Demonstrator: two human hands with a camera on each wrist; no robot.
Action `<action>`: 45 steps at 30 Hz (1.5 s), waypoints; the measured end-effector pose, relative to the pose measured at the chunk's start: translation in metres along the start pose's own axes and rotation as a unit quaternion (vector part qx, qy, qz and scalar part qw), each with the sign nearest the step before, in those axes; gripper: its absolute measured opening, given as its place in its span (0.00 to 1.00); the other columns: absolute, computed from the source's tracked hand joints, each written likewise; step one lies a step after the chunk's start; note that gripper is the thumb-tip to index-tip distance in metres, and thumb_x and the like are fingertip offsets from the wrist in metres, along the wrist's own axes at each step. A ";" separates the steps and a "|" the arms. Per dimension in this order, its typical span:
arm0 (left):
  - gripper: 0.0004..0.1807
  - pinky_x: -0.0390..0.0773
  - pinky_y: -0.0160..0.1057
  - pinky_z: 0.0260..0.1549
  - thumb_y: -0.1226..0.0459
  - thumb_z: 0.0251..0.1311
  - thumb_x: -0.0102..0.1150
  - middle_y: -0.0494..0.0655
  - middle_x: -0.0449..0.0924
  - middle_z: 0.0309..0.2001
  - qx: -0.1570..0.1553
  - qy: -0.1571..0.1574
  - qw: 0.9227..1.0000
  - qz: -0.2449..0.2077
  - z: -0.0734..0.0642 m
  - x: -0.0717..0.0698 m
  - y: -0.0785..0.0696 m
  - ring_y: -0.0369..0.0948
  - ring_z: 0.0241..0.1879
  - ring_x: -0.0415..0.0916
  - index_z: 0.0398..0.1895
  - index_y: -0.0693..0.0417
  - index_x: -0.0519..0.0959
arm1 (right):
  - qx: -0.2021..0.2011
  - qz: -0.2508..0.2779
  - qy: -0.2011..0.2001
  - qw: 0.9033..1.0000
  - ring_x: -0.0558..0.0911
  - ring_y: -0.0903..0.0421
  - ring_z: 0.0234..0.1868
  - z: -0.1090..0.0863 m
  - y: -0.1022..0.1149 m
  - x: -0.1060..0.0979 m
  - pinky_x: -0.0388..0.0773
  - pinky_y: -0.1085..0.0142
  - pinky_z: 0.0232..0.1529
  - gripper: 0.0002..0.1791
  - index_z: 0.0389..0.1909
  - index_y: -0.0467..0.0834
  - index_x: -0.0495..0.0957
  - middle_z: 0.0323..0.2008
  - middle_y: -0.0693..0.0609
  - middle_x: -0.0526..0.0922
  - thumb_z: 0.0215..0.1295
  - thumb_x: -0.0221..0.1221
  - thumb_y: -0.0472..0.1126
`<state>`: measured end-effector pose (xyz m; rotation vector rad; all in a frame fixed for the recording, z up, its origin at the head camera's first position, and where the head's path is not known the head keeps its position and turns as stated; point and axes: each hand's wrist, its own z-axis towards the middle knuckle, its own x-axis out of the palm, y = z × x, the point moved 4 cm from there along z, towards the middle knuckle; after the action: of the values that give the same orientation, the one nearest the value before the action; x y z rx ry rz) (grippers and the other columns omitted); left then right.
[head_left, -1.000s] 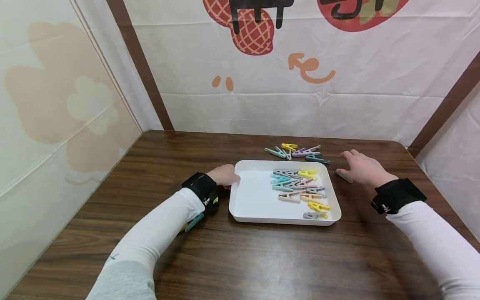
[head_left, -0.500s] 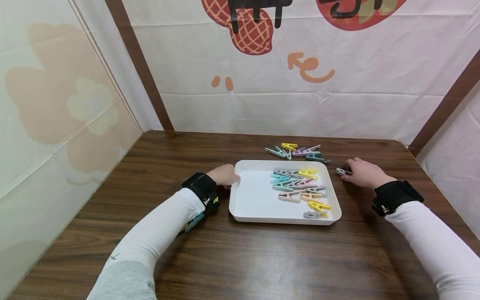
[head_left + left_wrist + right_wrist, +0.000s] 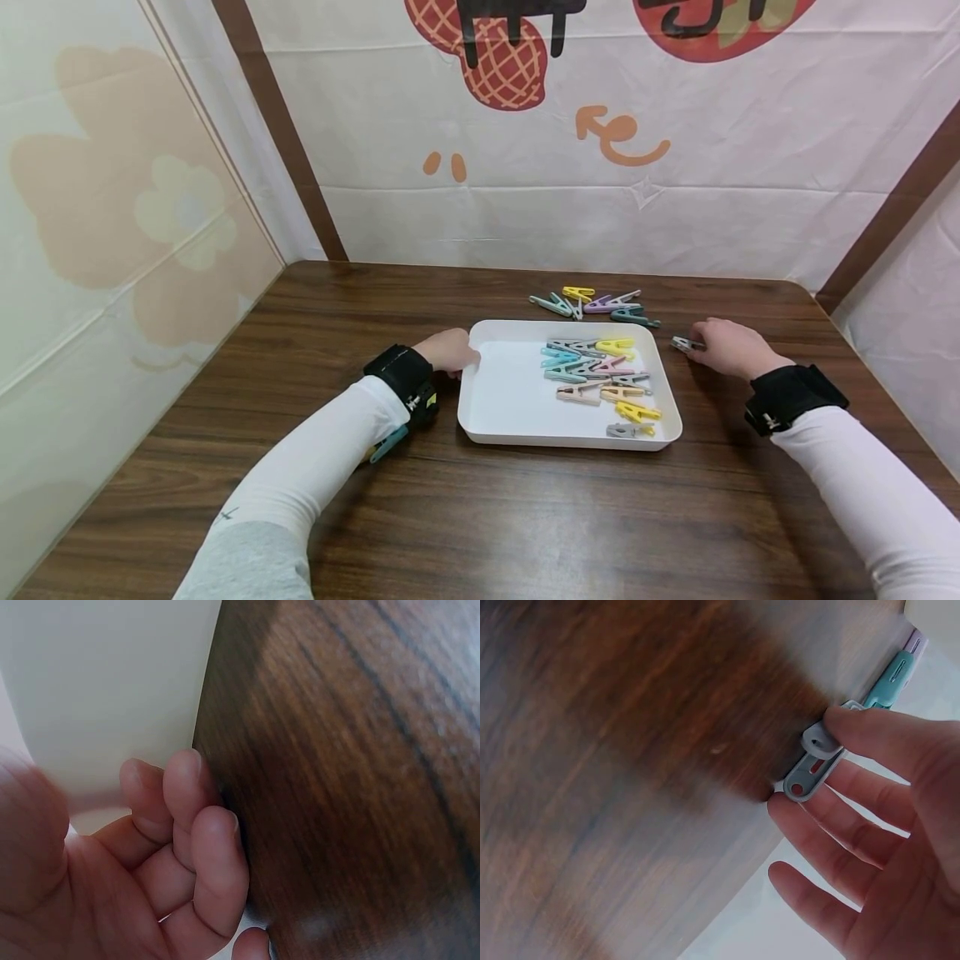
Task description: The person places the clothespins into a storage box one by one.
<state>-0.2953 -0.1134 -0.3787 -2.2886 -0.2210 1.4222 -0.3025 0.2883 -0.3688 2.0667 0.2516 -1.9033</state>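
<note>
My right hand (image 3: 729,347) pinches a grey clothespin (image 3: 686,343) just beyond the tray's right side. In the right wrist view the thumb lies on one handle of the grey clothespin (image 3: 808,769), the fingertips against the other side, close to the tabletop. My left hand (image 3: 447,350) grips the left rim of a white tray (image 3: 495,425). In the left wrist view its curled fingers (image 3: 217,862) bear against the tray's outer wall (image 3: 112,675). Several clothespins, such as a yellow clothespin (image 3: 637,412) and a pink clothespin (image 3: 611,364), lie in the tray's right half.
Behind the tray several loose clothespins lie on the brown table (image 3: 525,517), among them a yellow clothespin (image 3: 578,292), a purple clothespin (image 3: 598,306) and a dark green clothespin (image 3: 633,317). A printed white curtain (image 3: 510,217) stands behind the table's far edge.
My right hand has come down onto the grey clothespin and taken it between thumb and fingers. The left hand and the tray have kept their place.
</note>
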 end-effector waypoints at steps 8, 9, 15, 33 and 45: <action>0.11 0.71 0.35 0.25 0.66 0.61 0.48 0.50 0.78 0.20 -0.005 -0.001 1.000 0.001 -0.001 0.000 -0.001 0.42 0.22 0.74 0.31 0.63 0.79 | 0.002 0.028 -0.008 1.000 0.74 0.52 0.28 -0.001 0.005 -0.006 0.73 0.52 0.32 0.09 0.36 0.35 0.78 0.29 0.47 0.78 0.61 0.63 0.38; 0.11 0.71 0.34 0.25 0.66 0.61 0.48 0.49 0.77 0.20 -0.004 -0.004 1.000 0.003 -0.002 0.000 -0.002 0.42 0.21 0.74 0.31 0.63 0.79 | 0.000 0.029 -0.014 0.999 0.74 0.52 0.28 -0.001 0.007 -0.008 0.72 0.52 0.32 0.09 0.36 0.35 0.78 0.29 0.47 0.78 0.61 0.63 0.38; 0.10 0.69 0.33 0.24 0.65 0.61 0.48 0.47 0.75 0.20 -0.002 -0.010 1.000 0.007 -0.002 0.001 0.000 0.41 0.21 0.72 0.32 0.62 0.78 | -0.024 0.024 -0.058 0.998 0.76 0.52 0.30 -0.003 0.027 -0.024 0.73 0.52 0.32 0.12 0.40 0.36 0.78 0.32 0.47 0.78 0.61 0.64 0.40; 0.11 0.69 0.34 0.24 0.64 0.62 0.48 0.48 0.75 0.20 0.002 -0.009 1.000 0.005 -0.005 -0.001 -0.002 0.42 0.22 0.72 0.30 0.62 0.78 | -0.195 -0.010 -0.105 0.975 0.75 0.59 0.28 -0.025 0.128 -0.040 0.73 0.63 0.28 0.12 0.39 0.44 0.81 0.35 0.52 0.78 0.56 0.70 0.41; 0.11 0.69 0.34 0.24 0.64 0.62 0.48 0.48 0.76 0.20 0.005 -0.008 1.000 0.008 -0.004 0.000 -0.002 0.41 0.21 0.72 0.31 0.63 0.79 | -0.294 0.012 -0.008 0.956 0.77 0.61 0.34 -0.036 0.164 -0.014 0.76 0.64 0.33 0.10 0.35 0.48 0.82 0.33 0.57 0.80 0.53 0.71 0.41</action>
<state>-0.2917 -0.1131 -0.3766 -2.2773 -0.2000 1.4479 -0.2140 0.1492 -0.3344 1.6388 0.6919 -1.5747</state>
